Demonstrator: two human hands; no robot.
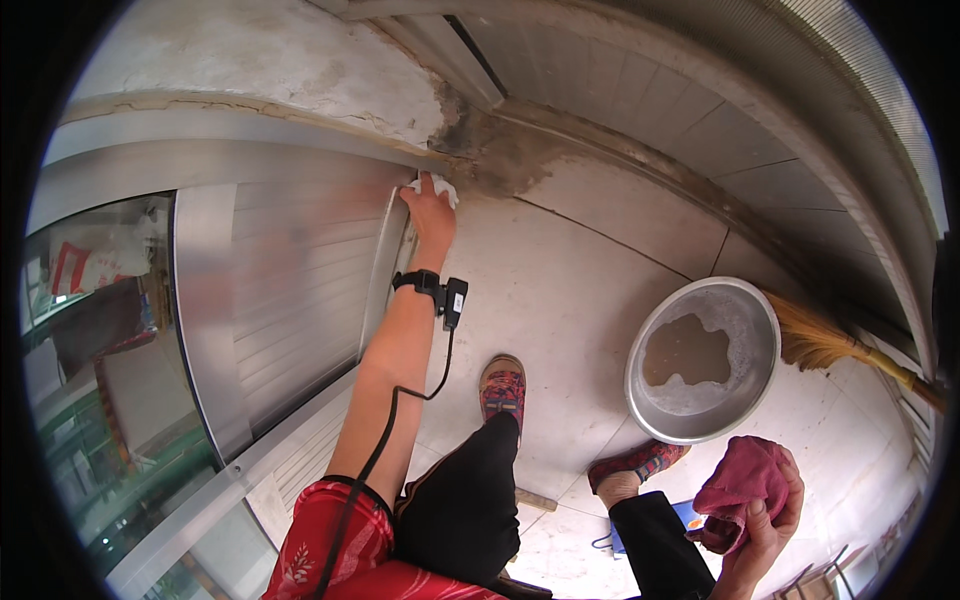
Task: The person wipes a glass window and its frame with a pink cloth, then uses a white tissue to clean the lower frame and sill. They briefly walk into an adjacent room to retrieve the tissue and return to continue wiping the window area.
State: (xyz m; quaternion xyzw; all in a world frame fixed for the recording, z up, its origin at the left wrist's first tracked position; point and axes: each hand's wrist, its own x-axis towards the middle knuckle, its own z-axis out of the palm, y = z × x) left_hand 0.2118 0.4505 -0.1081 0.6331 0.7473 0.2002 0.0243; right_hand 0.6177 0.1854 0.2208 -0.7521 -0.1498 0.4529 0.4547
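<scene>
My left hand [433,221] presses a crumpled white cloth or tissue [448,189] against the edge of a metal door [315,232], close to its corner by the wall. Most of that white wad is hidden under the fingers. A black strap with a small device [452,300] and a cable sits on the left wrist. On the other side, my right hand [776,517] grips a bunched maroon cloth [739,480] above the floor. A round metal basin [637,382] holding murky, sudsy water [686,352] stands just beyond it.
A straw broom [817,334] lies beside the basin, along a metal-framed panel [765,142]. Dark grime [502,146] marks the corner under a flaking wall [262,60]. Glass panes [127,360] fill the door's left part. A blue item [686,516] lies near my right leg.
</scene>
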